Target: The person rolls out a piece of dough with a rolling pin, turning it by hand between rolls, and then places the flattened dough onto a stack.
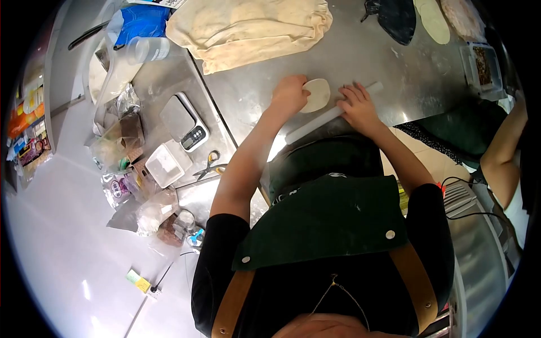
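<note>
A flat oval piece of pale dough (pixel 316 96) lies on the steel table. My left hand (pixel 290 94) is closed on its left edge, with the thumb and fingertips at the dough. A white rolling pin (pixel 314 125) rests slantwise just in front of the dough, on the side nearer my body. My right hand (pixel 359 111) lies over the pin toward its right end, its fingers reaching past it; the palm side is hidden.
Beige cloth (pixel 253 31) covers something at the back. To the left are a kitchen scale (pixel 186 121), a white tub (pixel 165 164), scissors (pixel 210 167) and several bags. A dark flat piece (pixel 397 19) and a filling container (pixel 483 69) sit at the right, near another person's arm (pixel 504 152).
</note>
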Motion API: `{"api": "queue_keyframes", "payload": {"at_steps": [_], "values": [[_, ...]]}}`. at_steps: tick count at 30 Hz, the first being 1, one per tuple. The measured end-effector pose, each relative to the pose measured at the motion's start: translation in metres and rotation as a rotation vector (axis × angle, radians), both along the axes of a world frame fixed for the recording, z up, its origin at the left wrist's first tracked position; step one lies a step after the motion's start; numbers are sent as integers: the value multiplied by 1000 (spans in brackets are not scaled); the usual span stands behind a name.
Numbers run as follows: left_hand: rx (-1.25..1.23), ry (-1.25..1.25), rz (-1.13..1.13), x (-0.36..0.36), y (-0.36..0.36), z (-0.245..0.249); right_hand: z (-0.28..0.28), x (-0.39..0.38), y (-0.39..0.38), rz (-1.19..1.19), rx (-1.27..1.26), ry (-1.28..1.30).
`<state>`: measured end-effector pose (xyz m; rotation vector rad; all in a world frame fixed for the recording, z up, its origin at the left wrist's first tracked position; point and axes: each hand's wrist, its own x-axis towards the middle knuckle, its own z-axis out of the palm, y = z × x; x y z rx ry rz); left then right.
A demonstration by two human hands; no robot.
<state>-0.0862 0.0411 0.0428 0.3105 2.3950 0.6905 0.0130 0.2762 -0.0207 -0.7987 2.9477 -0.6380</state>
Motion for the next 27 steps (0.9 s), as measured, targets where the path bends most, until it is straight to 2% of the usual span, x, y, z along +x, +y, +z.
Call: {"api": "queue_keyframes", "payload": {"at_steps": [3,6,11,14,17,20,23,26,27], "values": [[125,-12,150,2,-10,7,22,-5,8,27,-41,-47],[-79,1,53,9,-21,-22,36,-21,4,24,-52,-29],[51,-20,127,11,-30,-29,33,-52,-13,106,-116,-10],[170,-64,221,7,-32,-35,18,-63,-27,13,-76,19],[239,-120,305,2,-29,-38,0,-69,-52,-272,20,166],[296,-146,341,2,-29,-44,-8,-42,-53,-352,106,121],[377,-153,359,-8,-26,-51,-5,-45,-53,-321,190,10],[374,-151,321,-17,-22,-55,-5,-89,-74,-398,169,56],[356,-147,300,-19,-22,-54,-6,-82,-71,-384,156,57]]}}
